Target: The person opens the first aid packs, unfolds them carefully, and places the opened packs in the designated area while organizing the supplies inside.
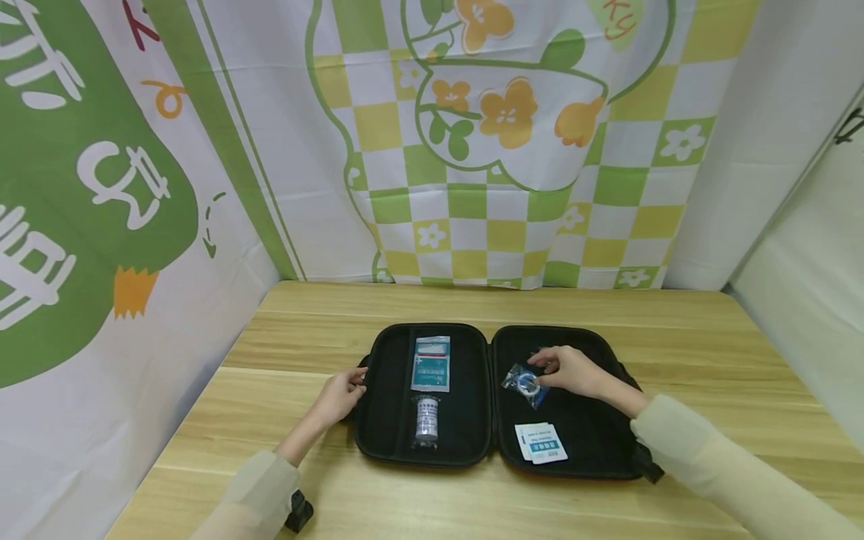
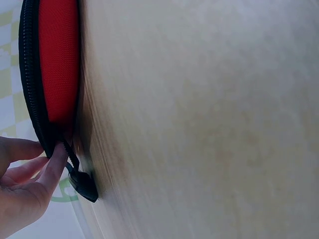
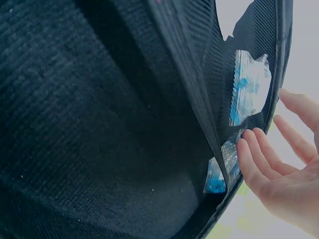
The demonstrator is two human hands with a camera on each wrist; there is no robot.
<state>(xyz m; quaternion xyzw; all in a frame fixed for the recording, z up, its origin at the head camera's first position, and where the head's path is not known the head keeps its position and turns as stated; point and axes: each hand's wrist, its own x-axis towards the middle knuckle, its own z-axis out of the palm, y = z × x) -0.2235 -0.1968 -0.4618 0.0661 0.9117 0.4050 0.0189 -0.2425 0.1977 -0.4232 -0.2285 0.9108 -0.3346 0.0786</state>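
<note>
My main worry is at the right hand (image 1: 570, 371). Its fingers are loosely extended and at least one fingertip touches the clear-wrapped blue-and-white packet (image 1: 523, 384) in the right half of the zip-up case (image 1: 466, 427). I see no firm hold there; if I lift as though I had one, the slick wrapper could simply slide off the fingertips. The right wrist view shows clear-and-blue wrapping on both sides of a dark fabric flap (image 3: 194, 94). Whether that is all one packet I cannot tell, but a sideways pull could snag wrapping on that edge.

My left hand (image 1: 343, 394) pinches the outer rim of the case's left half, thumb and fingers on opposite sides, beside the black zip pull (image 2: 82, 184). Too much lift or tug there could tilt that half or drag the case across the table (image 1: 304, 337), shifting the packet under my right fingers. Tilting would also threaten the plastic-wrapped white roll (image 1: 427, 418), which looks likely to roll, and perhaps the flat teal-and-white pouch (image 1: 430, 364) just beyond it.

The overlapping white-and-teal sachets (image 1: 540, 442) lie near the packet, on the wearer's side. They look light, so a low sweep of the right hand could scatter them.
</note>
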